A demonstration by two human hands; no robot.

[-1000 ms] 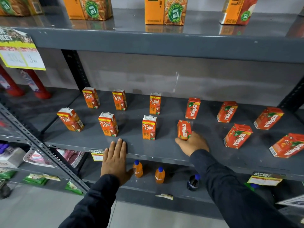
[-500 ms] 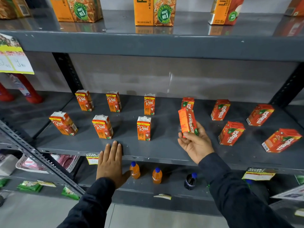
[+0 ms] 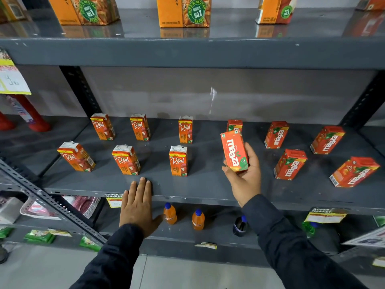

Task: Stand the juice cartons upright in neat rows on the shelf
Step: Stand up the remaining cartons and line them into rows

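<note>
Maaza carton [image 3: 235,151] in R hand [image 3: 244,178] hides rear carton [image 3: 234,125].

Bare shelf [image 3: 208,184] lies between the front Real carton [image 3: 178,160] and front Maaza carton [image 3: 289,164].

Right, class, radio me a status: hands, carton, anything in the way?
Left hand flat on shelf edge, empty. Right hand holding Maaza carton above the shelf. Front-row gap below it clear.
</note>
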